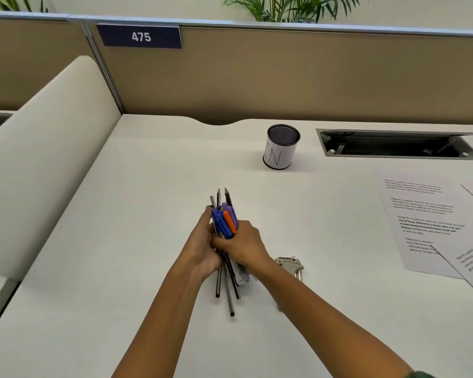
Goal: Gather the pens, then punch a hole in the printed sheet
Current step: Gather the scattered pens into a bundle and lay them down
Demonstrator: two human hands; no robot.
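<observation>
Now, starting at your left, your left hand [202, 241] is pressing against the left side of the bundle of pens [224, 227], fingers curled around it. The pens are standing bunched between both palms near the middle of the desk [120, 268], their blue, orange and purple caps pointing away from you and several dark pencil ends trailing back toward you under your wrists. Your right hand [243, 246] is closing on the same bundle from the right, thumb lying across the front. Just beside your right wrist, the metal hole punch [291, 266] is sitting on the desk, partly hidden by your forearm. Farther back, a mesh pen cup [281, 147] is standing upright. Well to the right, the printed sheet [426, 219] is lying flat, another sheet overlapping its near corner.
</observation>
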